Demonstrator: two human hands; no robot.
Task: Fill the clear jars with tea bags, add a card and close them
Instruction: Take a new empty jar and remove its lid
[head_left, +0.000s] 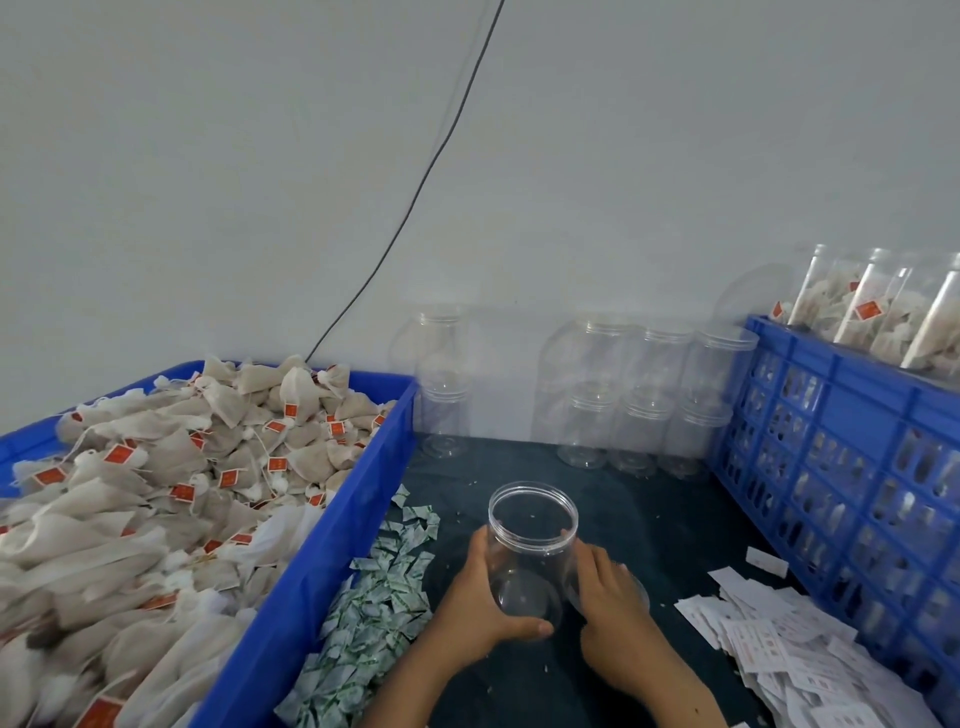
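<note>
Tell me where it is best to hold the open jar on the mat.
Probably grip the jar low on its round wall, hands from both sides, as the left hand and right hand do now. It stands upright, mouth open, so the rim stays free for filling.

Between your hands (483, 592) (608, 592) an open jar (532, 540) stands on the table (649, 519). To your left a bin (311, 545) holds tea bags (156, 493), with small sachets (374, 597) just beside it. Empty jars (623, 395) stand stacked behind, against the wall. On your right lie cards (779, 639), beside a crate (841, 457) carrying filled jars (883, 312).
</note>
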